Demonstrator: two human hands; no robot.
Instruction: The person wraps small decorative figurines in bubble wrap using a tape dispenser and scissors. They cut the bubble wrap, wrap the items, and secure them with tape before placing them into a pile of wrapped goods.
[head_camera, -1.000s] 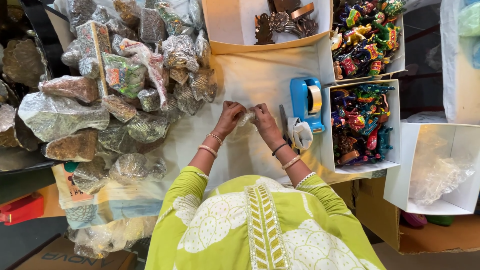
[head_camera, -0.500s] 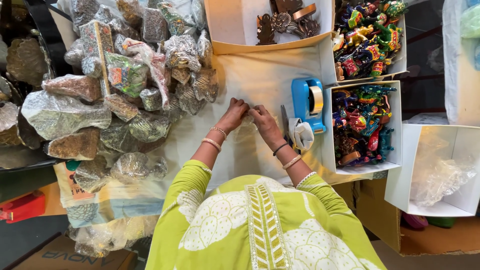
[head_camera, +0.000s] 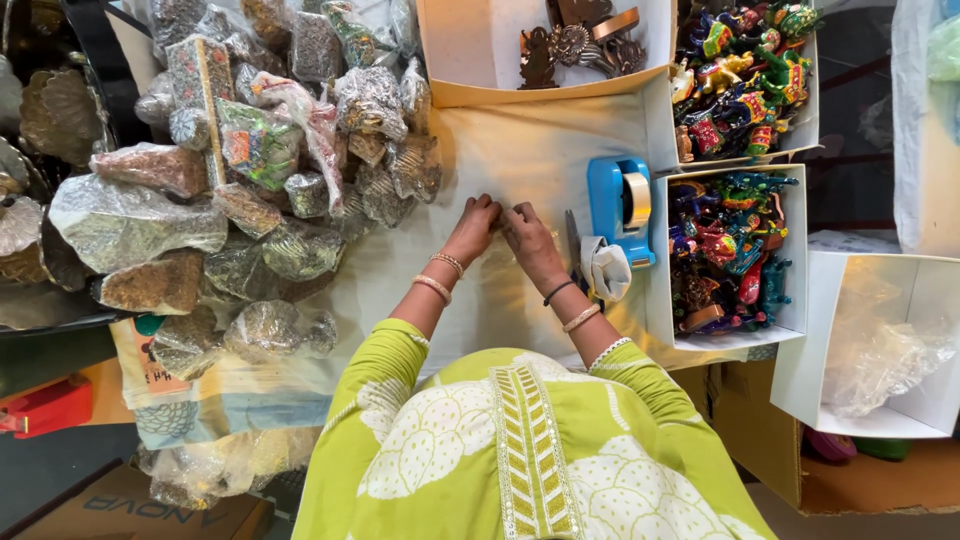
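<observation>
On cloth, left hand (head_camera: 473, 225), right hand (head_camera: 527, 232) touching

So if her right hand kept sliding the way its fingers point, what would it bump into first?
The right hand points up the cloth-covered table, so after bare cloth it would likely meet the open box of dark metal figures. Depth is hard to judge.
</observation>
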